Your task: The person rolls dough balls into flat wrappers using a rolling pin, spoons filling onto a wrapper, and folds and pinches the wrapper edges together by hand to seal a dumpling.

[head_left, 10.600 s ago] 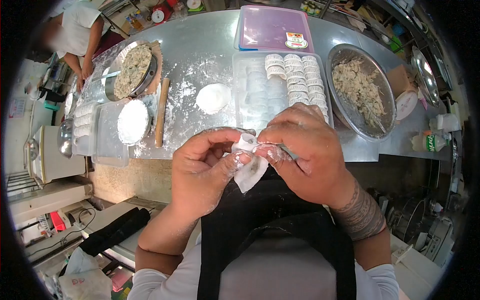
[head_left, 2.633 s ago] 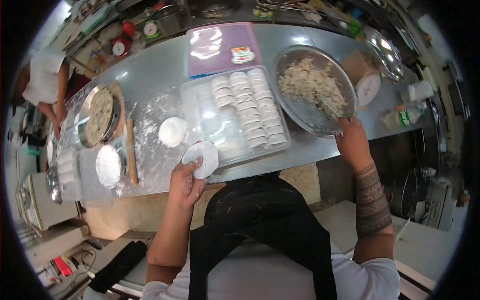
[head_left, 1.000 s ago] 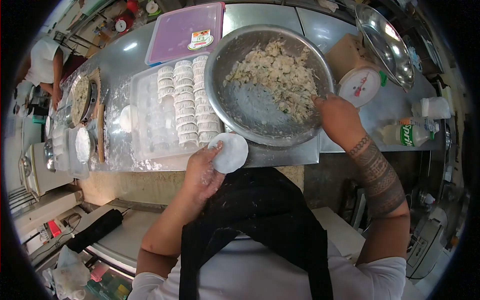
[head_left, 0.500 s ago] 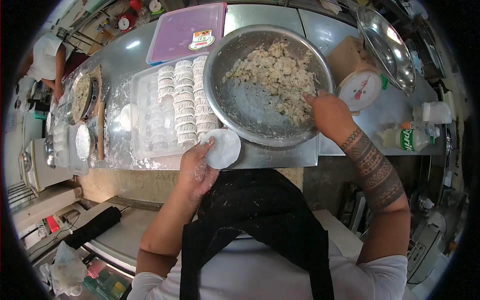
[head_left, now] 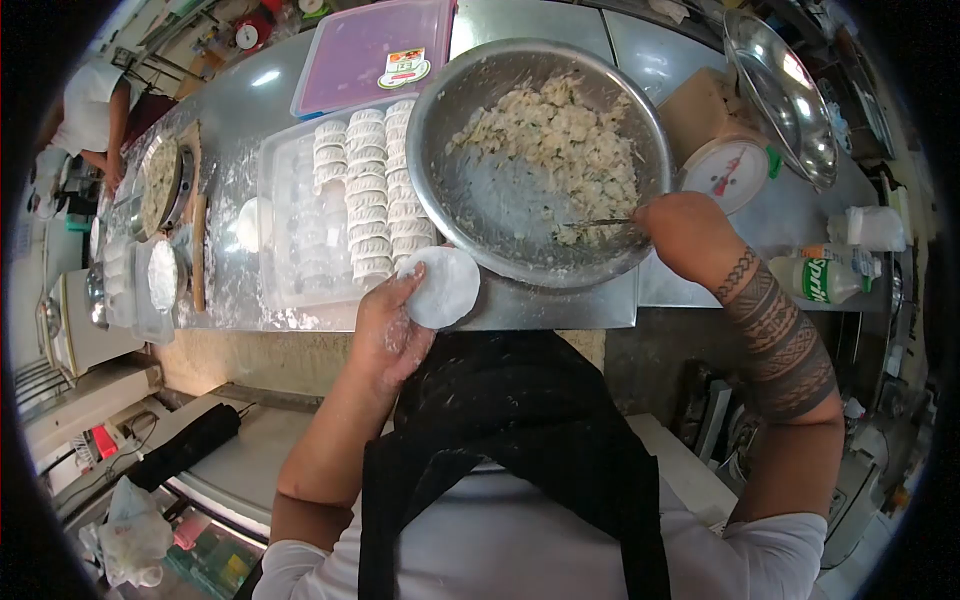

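A round white dough wrapper (head_left: 443, 289) lies across the fingers of my left hand (head_left: 393, 325), its thumb on top, just in front of the table edge. My right hand (head_left: 688, 237) is closed round the handle of a thin metal utensil (head_left: 598, 222) at the right rim of the large steel bowl (head_left: 440, 205). The utensil's tip reaches into the pale chopped filling (head_left: 570, 140), which is heaped toward the back and right of the bowl. Left of the bowl, a clear plastic tray (head_left: 272, 220) holds rows of pleated dumplings (head_left: 368, 200).
A purple lid (head_left: 370, 55) lies behind the tray. Right of the bowl are a dial scale (head_left: 728, 172), a cardboard box (head_left: 700, 105), a leaning steel bowl (head_left: 785, 95) and a Sprite bottle (head_left: 820, 280). A rolling pin (head_left: 199, 250) and flour dish (head_left: 163, 275) sit left; beyond is another person (head_left: 95, 110).
My left hand has picked up a wrapper since the earliest frame. My right hand moved from the dumpling over to the bowl, and has just drawn rightward, showing the utensil.
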A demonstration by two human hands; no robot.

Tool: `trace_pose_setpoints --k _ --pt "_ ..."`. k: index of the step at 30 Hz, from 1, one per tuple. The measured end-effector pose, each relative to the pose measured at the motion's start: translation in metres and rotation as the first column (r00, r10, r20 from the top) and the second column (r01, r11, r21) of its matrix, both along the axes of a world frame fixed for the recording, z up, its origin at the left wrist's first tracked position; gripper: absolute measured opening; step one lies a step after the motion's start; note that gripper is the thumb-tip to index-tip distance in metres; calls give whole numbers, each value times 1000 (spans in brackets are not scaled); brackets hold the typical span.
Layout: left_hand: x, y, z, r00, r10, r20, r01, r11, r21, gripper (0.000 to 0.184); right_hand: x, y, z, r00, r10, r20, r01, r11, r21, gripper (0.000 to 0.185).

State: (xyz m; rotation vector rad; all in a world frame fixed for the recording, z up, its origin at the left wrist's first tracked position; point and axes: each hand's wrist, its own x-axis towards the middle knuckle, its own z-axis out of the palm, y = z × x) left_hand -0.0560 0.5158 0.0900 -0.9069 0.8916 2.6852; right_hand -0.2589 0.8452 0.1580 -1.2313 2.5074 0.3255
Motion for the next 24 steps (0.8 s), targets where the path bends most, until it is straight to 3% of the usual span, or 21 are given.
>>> trace_pose_setpoints --k 3,6,9,15,18,21,24 --pt "-2 1 6 1000 4 1 -4 1000 3 49 -2 -5 -3 996 -26 -86 30 999 45 20" --pt "-2 1 5 1000 -14 -5 14 1000 -20 49 1 -3 2 989 10 -148 -25 995 -99 16" --pt "-3 4 10 1000 -12 -21 12 1000 -25 50 5 -4 3 974 40 -221 -70 989 -130 15" --pt "-3 4 12 1000 -15 -3 15 1000 19 51 5 1 21 998 5 -60 2 994 110 24" --pt "-3 4 12 1000 -9 -11 9 1000 10 51 3 -7 27 989 -68 -130 66 998 -20 27" --pt "-1 2 8 999 -27 -16 28 1000 11 51 -3 -8 4 987 -37 -156 11 987 -160 28" --pt "0 2 5 1000 -16 -17 16 1000 7 52 -9 -7 -10 989 -30 -143 10 990 -144 29"
